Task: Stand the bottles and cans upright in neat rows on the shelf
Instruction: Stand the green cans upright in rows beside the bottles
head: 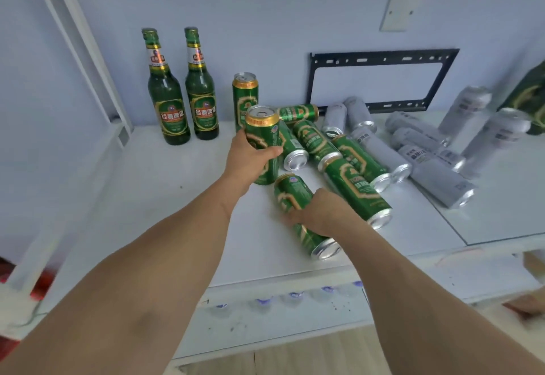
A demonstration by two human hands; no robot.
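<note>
Upright, left hand (pixel 249 158) grips green can (pixel 263 150) — another (pixel 298 212) lies flat.

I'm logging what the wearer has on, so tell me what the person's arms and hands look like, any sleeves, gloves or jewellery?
Both arms are bare up to the bottom edge of the picture, with no sleeve in view. The left hand and the right hand wear no gloves. No watch, bracelet or strap shows on either wrist, and no ring can be made out, though most fingers are hidden.
</note>
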